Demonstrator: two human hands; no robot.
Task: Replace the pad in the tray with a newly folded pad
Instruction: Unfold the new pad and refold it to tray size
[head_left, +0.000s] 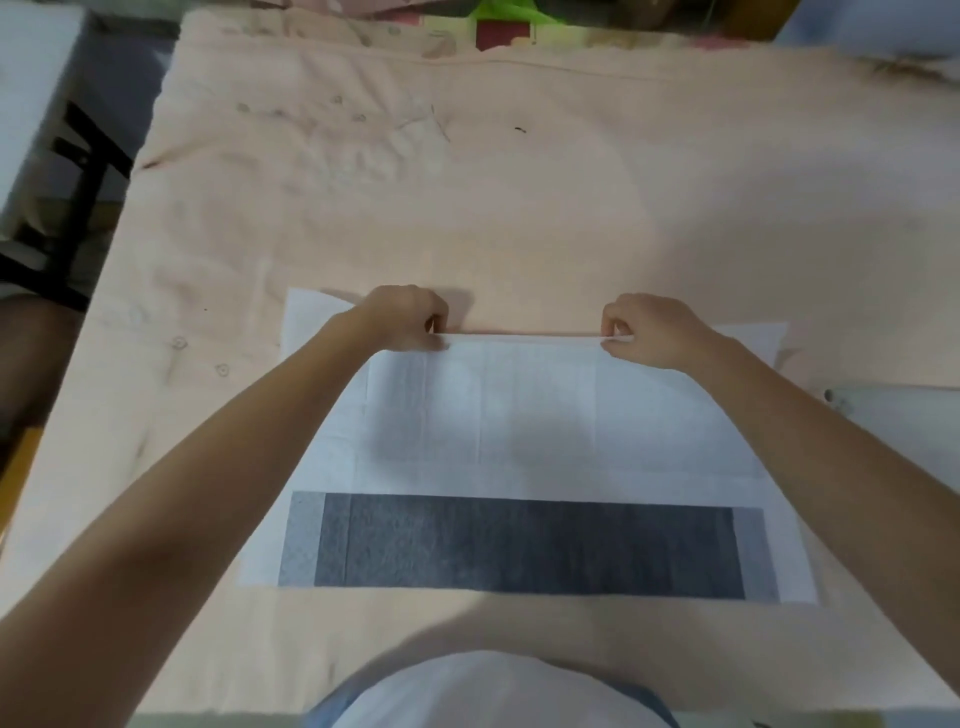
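Left hand (410, 317) and right hand (644, 327) pinch far edge of pad (519, 415) on bench (571, 218); pad thin, limp, likely light: grip near corners, keep taut.

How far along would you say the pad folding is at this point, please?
Early to midway. Done: the pad lies spread on the cloth, its near strip already turned over, dark side up. In hand: the left hand and right hand pinch the far edge, lifting it toward the person. Left: finishing the folds and the swap; no tray is clearly in view.
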